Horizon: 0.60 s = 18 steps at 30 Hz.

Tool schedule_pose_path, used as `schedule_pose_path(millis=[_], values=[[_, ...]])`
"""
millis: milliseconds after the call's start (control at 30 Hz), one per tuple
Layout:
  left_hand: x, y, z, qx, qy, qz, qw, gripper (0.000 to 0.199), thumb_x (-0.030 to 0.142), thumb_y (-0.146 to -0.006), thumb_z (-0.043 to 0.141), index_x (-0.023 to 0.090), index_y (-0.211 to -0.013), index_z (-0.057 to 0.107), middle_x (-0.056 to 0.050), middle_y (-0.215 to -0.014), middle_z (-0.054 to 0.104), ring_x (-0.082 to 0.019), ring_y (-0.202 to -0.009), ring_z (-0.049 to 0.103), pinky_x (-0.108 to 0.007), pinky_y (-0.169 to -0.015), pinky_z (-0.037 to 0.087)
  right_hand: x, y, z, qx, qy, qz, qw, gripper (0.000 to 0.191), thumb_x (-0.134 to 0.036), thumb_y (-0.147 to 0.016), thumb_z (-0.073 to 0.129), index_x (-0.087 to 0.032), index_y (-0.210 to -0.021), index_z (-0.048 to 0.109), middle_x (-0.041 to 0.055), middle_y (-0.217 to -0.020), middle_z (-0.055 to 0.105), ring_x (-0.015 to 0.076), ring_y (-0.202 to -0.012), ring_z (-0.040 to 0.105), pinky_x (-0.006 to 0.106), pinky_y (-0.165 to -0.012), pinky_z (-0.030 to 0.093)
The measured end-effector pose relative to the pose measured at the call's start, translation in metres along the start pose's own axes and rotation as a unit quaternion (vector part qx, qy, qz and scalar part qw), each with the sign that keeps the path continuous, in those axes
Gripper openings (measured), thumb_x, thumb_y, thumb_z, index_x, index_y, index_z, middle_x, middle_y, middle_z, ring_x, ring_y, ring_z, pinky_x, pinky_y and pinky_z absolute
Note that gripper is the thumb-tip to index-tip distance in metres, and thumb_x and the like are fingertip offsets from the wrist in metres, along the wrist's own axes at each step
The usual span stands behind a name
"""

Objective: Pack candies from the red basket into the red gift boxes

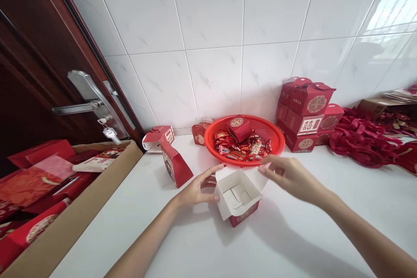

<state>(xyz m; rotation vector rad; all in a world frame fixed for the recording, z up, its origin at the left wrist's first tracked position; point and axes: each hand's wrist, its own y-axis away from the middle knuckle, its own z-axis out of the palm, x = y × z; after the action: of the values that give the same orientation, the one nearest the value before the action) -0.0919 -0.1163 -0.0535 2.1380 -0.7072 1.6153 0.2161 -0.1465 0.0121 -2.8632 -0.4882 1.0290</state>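
A small red paper gift box [245, 216] with a white inside stands upright on the white counter, its top flaps folded outward. The box holds nothing but its creased bottom panels. My left hand [197, 189] holds it by the left side, thumb in front and fingers behind the flap. At the far right corner, my right hand [289, 178] has its curled fingers on the right flap. Just behind the box sits a red plastic basket [211, 152] of red-wrapped candies [239, 150], with a closed red box [239, 127] lying on top of them.
Finished-looking red boxes [306, 115] are stacked at the back right, beside a heap of dark red ribbons [358, 139]. Other red boxes [174, 163] stand left of the basket. A cardboard carton [97, 191] of red packaging and a door handle [78, 107] are at the left.
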Motion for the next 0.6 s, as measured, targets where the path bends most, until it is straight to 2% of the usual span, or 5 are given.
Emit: schedule_pose_path(millis=[133, 267, 400, 500, 600], values=[[0.002, 0.003, -0.006, 0.020, -0.007, 0.014, 1.000, 0.085, 0.039, -0.070, 0.080, 0.029, -0.149, 0.049, -0.008, -0.150, 0.054, -0.030, -0.130, 0.056, -0.047, -0.111, 0.046, 0.015, -0.060, -0.032, 0.057, 0.065, 0.040, 0.995, 0.027, -0.041, -0.093, 0.051, -0.020, -0.092, 0.069, 0.0049, -0.085, 0.075, 0.0208, -0.078, 0.069, 0.029, -0.070, 0.050], [0.018, 0.002, -0.015, 0.149, -0.102, 0.023, 0.983, 0.050, 0.045, -0.081, 0.070, 0.026, -0.127, 0.068, -0.009, -0.128, 0.068, -0.025, -0.107, 0.067, -0.041, -0.095, 0.056, 0.040, -0.125, -0.032, -0.020, 0.120, 0.081, 0.989, 0.025, -0.024, -0.087, 0.057, -0.016, -0.108, 0.069, 0.0113, -0.107, 0.075, 0.0261, -0.100, 0.069, 0.031, -0.084, 0.051], [0.035, -0.007, -0.022, 0.252, -0.152, 0.066, 0.953, 0.027, 0.043, -0.084, 0.065, 0.022, -0.096, 0.077, -0.007, -0.100, 0.073, -0.021, -0.089, 0.069, -0.036, -0.085, 0.057, 0.063, -0.169, -0.014, -0.137, 0.120, 0.098, 0.978, 0.071, -0.016, -0.056, 0.085, -0.016, -0.125, 0.066, 0.0147, -0.124, 0.071, 0.0329, -0.113, 0.067, 0.035, -0.091, 0.053], [0.046, -0.022, -0.023, 0.252, -0.145, 0.101, 0.951, 0.023, 0.039, -0.084, 0.065, 0.021, -0.090, 0.076, -0.007, -0.097, 0.074, -0.022, -0.094, 0.069, -0.035, -0.088, 0.057, 0.076, -0.182, -0.003, -0.188, 0.107, 0.105, 0.971, 0.103, -0.022, -0.045, 0.092, -0.012, -0.141, 0.056, 0.0200, -0.136, 0.064, 0.0368, -0.121, 0.063, 0.040, -0.094, 0.054], [0.055, -0.048, -0.022, 0.216, -0.164, 0.118, 0.955, 0.022, 0.036, -0.085, 0.063, 0.020, -0.090, 0.076, -0.008, -0.099, 0.076, -0.023, -0.095, 0.070, -0.036, -0.090, 0.057, 0.085, -0.184, 0.002, -0.181, 0.100, 0.102, 0.973, 0.108, -0.025, -0.044, 0.093, -0.011, -0.144, 0.054, 0.0215, -0.142, 0.060, 0.0373, -0.126, 0.060, 0.041, -0.100, 0.052]])
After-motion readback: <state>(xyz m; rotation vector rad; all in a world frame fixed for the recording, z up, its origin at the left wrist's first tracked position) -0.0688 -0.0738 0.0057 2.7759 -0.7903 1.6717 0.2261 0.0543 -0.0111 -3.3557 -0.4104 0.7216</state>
